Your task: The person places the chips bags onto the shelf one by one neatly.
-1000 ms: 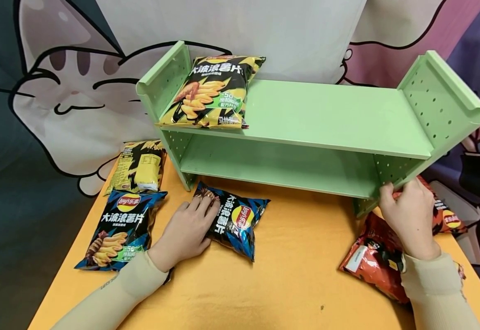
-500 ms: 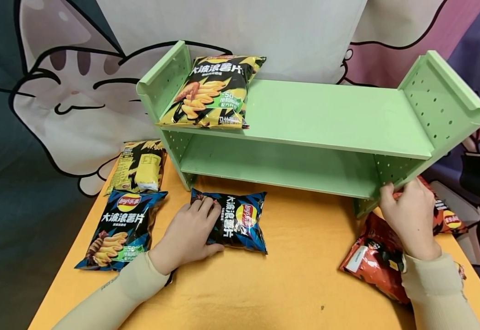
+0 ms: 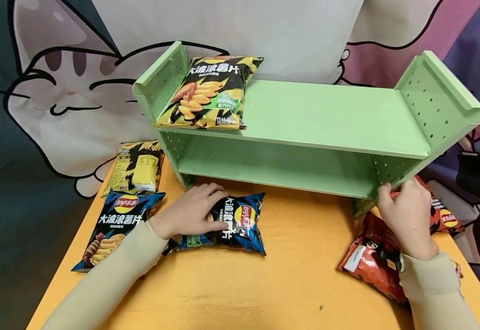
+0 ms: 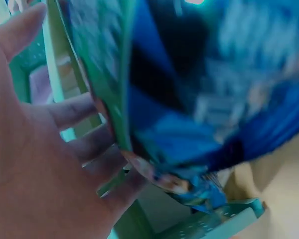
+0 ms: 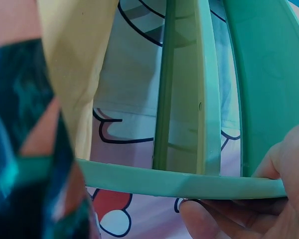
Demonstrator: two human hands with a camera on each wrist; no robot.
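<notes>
My left hand (image 3: 194, 210) lies at the left end of a blue-and-black chip bag (image 3: 244, 222) on the table. Its thumb is spread across the bag's printed face, and the fingers reach along the far edge. In the left wrist view, the fingers (image 4: 97, 144) run to the bag's edge, their tips hidden, and the thumb stands apart from it. My right hand (image 3: 409, 217) grips the lower front edge of the green shelf's right side panel (image 3: 442, 105). The right wrist view has the thumb above that edge (image 5: 189, 185) and fingers below.
A yellow-and-black chip bag (image 3: 211, 91) leans on the top shelf's left end. Another yellow bag (image 3: 136, 167) and a blue bag (image 3: 112, 224) lie at the table's left. Red chip bags (image 3: 373, 261) lie under and beside my right arm. A curtain hangs behind.
The blue bag has turned slightly and now lies straighter across the table. My left hand has shifted up to its far side, with the thumb over it. My right hand stays on the shelf.
</notes>
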